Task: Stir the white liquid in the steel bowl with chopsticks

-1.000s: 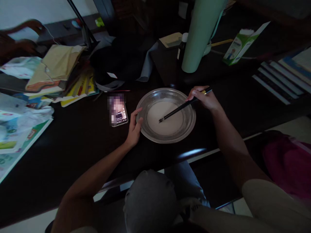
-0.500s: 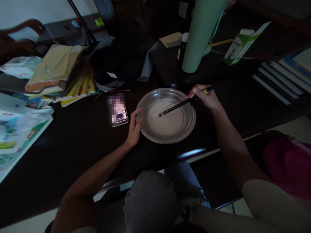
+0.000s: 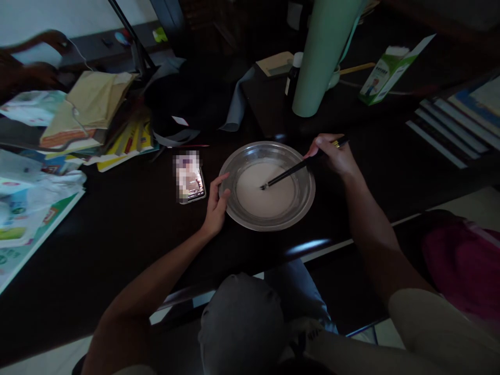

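Observation:
A round metal basin (image 3: 269, 227) holding a pale, cloudy liquid (image 3: 273, 195) rests on the dark table in front of me. At its left rim, my left hand (image 3: 217, 203) grips the edge, thumb over the rim. Above the right rim, my right hand (image 3: 330, 153) is closed round a pair of black chopsticks (image 3: 291, 170) with gold bands near the upper end. They slant down to the left, and their tips are at the liquid near the middle of the basin; how deep they go I cannot tell.
Left of the basin lies a lit phone (image 3: 190, 177). Behind stand a tall green flask (image 3: 326, 62), a small dark bottle (image 3: 292, 78) and a green-white box (image 3: 380, 78). Books (image 3: 449, 127) are stacked at right; papers and envelopes (image 3: 88, 107) pile up at left, beside a black bag (image 3: 187, 99).
My right hand has shifted slightly right, and the chopstick tips have moved a little right in the basin, now closer together. My left hand and the basin stay put.

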Available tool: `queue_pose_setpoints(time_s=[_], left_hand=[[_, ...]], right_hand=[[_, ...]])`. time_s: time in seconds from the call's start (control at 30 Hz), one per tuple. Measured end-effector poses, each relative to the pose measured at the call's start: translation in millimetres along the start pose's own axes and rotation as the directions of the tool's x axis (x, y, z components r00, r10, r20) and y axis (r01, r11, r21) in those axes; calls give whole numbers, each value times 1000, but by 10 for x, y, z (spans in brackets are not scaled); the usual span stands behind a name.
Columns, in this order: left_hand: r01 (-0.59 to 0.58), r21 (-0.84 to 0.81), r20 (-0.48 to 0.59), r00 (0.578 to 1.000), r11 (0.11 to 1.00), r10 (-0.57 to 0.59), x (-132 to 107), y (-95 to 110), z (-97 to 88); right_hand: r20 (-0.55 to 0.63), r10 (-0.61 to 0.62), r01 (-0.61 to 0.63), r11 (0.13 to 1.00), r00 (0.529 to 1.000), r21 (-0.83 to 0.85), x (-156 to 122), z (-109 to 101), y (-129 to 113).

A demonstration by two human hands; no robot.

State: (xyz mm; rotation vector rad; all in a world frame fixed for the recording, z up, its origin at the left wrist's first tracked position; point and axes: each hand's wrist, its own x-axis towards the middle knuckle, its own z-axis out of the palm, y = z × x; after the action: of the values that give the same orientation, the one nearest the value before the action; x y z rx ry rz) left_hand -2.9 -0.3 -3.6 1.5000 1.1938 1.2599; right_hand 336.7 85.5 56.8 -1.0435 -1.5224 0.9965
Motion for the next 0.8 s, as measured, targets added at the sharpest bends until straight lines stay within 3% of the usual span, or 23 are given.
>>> queue_pose_setpoints(time_s=[0.2, 0.4, 0.57, 0.8], left_hand=[[-15, 27, -12, 1000, 1000, 15, 6, -3, -3], [-21, 29, -16, 1000, 999, 21, 11, 4, 2], [-13, 35, -11, 1000, 999, 13, 4, 19, -4], [-16, 29, -28, 999, 999, 17, 9, 16, 7]], right_hand=[[123, 15, -14, 1000, 992, -9, -10, 28, -12], [-3, 9, -9, 1000, 1000, -10, 1, 8, -7], [90, 28, -24, 999, 996, -38, -9, 38, -33], [-74, -21, 19, 1000, 997, -24, 14, -2, -31]])
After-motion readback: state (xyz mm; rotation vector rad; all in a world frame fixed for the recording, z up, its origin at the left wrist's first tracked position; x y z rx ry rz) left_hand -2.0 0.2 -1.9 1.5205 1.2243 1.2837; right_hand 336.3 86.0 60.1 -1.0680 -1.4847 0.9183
